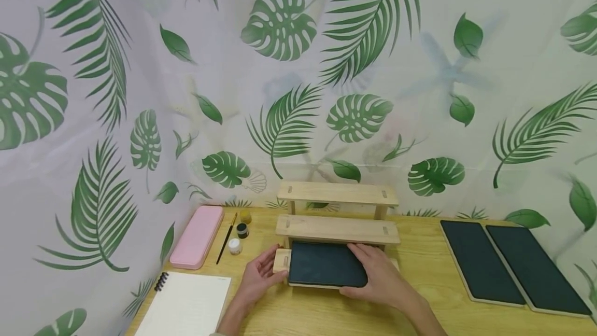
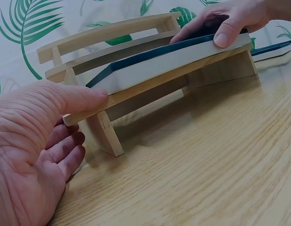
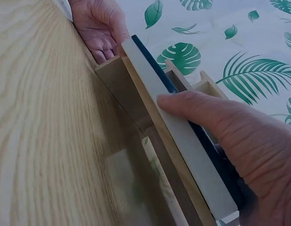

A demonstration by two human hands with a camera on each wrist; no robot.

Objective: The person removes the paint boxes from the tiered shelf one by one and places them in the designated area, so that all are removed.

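A three-step wooden display stand (image 1: 338, 227) stands near the back wall. On its lowest step lies a rectangular board (image 1: 322, 264) with a dark blue top and a pale, thick edge. My left hand (image 1: 259, 276) holds the left end of that step, thumb on top at the corner, fingers curled below, as the left wrist view shows. Spread across the board's right part, my right hand (image 1: 380, 278) grips it, with the thumb (image 3: 183, 104) on the pale front edge and the fingers over the far edge.
Two similar dark-topped boards (image 1: 482, 263) lie side by side at the right. To the left are a pink case (image 1: 197, 237), a thin paintbrush (image 1: 227, 238), small jars of yellow, black and white (image 1: 235, 246), and a spiral notebook (image 1: 184, 302). A leaf-print curtain (image 1: 298, 71) hangs behind.
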